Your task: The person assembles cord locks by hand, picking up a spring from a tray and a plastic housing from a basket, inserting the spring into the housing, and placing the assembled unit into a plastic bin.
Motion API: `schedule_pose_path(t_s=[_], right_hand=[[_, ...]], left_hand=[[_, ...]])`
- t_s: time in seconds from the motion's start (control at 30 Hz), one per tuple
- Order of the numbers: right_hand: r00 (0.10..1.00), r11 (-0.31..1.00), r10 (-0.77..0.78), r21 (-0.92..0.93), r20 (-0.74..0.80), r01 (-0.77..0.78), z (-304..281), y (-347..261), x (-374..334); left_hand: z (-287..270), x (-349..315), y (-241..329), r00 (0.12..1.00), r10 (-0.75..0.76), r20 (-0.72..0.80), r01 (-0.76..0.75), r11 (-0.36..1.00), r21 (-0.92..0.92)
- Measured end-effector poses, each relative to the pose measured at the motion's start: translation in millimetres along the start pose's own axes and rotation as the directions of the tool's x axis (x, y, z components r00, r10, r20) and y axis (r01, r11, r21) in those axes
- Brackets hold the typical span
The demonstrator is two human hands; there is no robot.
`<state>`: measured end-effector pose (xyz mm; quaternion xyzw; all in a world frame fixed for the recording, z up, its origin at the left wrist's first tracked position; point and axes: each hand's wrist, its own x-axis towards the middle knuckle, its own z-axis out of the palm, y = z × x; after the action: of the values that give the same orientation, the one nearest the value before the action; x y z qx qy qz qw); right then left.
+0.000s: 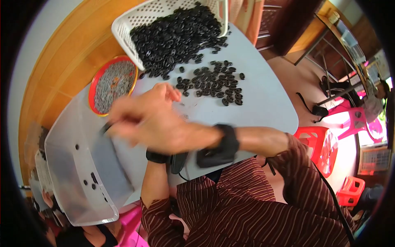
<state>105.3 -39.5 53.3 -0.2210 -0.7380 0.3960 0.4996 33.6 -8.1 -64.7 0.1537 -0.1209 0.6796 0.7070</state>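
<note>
My right hand [148, 121] reaches left across the table toward the clear plastic bin, smeared by motion. Its fingers are pinched on a small dark piece [106, 128], too blurred to make out fully. Mostly covered by that hand, my left hand [168, 91] shows only a few bent fingers beyond it, so its grip is hidden. Beyond my hands, a loose group of black oval pieces with holes [218, 84] lies on the table. The clear bin [61, 164] at the left has a few black pieces [94, 186] in it.
A white perforated basket [123, 35] at the back is tipped, spilling a heap of black pieces [173, 37] onto the pale table [263, 99]. A red dish [93, 92] of small metal pins [113, 84] stands at the left. Red stools [325, 152] are to the right; another person sits lower left.
</note>
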Motion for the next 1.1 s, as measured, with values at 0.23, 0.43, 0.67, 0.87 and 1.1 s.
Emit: schedule_pose_path(t_s=[0.23, 0.43, 0.67, 0.87, 1.1], right_hand=[[0.94, 0.879, -0.274, 0.449, 0.202, 0.16, 96.2, -31.6, 20.3], [0.972, 0.908, -0.231, 0.367, 0.041, 0.201, 77.3, -11.8, 19.8], [0.993, 0.962, 0.114, -0.246, -0.036, -0.12, -87.2, 73.0, -7.2], [0.977, 0.805, 0.139, -0.593, 0.161, -0.017, -123.3, 98.7, -32.1], [0.925, 0.662, 0.228, -0.745, 0.305, 0.082, -111.4, 94.1, -29.9]], left_hand=[[32.4, 9.6, -17.3, 0.958, 0.124, -0.259, 0.181, 0.443, 0.878], [31.7, 12.2, -15.0, 0.952, 0.133, -0.274, 0.2, 0.405, 0.892], [32.8, 10.2, -16.6, 0.935, 0.2, -0.293, 0.202, 0.379, 0.903], [33.0, 9.5, -14.6, 0.922, 0.192, -0.337, 0.273, 0.293, 0.916], [32.3, 7.2, -16.1, 0.927, 0.188, -0.324, 0.269, 0.268, 0.925]])
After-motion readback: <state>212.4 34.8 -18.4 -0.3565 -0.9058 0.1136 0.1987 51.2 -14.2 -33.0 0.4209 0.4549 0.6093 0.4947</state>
